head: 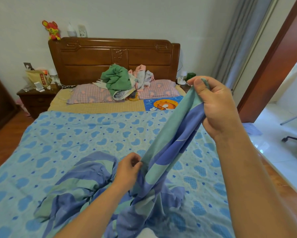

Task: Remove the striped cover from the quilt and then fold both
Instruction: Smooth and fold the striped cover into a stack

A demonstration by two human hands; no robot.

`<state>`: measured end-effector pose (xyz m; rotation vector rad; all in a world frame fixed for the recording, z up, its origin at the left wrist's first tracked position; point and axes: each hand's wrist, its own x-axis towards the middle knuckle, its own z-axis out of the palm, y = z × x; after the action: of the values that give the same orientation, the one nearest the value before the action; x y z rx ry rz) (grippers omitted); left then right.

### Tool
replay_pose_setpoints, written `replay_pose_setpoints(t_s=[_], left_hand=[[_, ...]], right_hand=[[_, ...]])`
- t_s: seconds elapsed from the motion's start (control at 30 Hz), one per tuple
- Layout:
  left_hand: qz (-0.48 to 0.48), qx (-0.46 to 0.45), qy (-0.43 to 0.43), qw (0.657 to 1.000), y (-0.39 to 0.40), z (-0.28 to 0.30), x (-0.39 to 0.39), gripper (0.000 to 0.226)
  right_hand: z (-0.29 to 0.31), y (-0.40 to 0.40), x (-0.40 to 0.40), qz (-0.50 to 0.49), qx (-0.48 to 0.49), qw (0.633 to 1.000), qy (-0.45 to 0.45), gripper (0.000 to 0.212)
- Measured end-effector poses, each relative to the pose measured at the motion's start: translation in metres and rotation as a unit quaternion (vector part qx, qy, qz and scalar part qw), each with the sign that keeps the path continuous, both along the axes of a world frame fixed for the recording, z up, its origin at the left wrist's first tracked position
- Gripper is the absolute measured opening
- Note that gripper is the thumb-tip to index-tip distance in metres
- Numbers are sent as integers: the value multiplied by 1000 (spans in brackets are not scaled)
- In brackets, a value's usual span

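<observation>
Over the light-blue heart-printed quilt spread flat on the bed, the right hand lifts an edge of the blue-and-green striped cotton cover while the left hand pinches it lower; either grip slackening could drop the bunched cloth into a tangle.

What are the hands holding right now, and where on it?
Both hold the striped cover: the right hand grips a raised end, the left hand pinches the same stretch lower down.
</observation>
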<state>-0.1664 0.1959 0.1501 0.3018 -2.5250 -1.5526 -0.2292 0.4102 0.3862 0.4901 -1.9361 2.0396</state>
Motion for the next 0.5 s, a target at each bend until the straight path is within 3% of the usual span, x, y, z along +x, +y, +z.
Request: replay_pose_setpoints(t_s=[0.13, 0.23, 0.27, 0.33, 0.4, 0.43, 0.5], left_hand=[[64, -95, -15, 993, -67, 32, -17, 21], [96, -176, 40, 979, -130, 146, -49, 25], [115, -203, 96, 968, -143, 201, -57, 23], [165, -254, 268, 914, -145, 313, -57, 22], [155, -239, 412, 865, -123, 388, -46, 20], [125, -246, 429, 860, -116, 401, -46, 19], [69, -302, 336, 889, -115, 395, -52, 18]], right_hand=[[-24, 0, -20, -108, 106, 988, -17, 18], [-17, -1, -56, -170, 170, 971, 9, 18], [-3, -2, -69, -196, 174, 965, 25, 21], [32, -7, -89, -243, 154, 956, 64, 25], [64, -16, -103, -283, 112, 946, 108, 27], [74, -22, -107, -297, 98, 943, 118, 28], [74, -35, -114, -288, 112, 945, 109, 26]])
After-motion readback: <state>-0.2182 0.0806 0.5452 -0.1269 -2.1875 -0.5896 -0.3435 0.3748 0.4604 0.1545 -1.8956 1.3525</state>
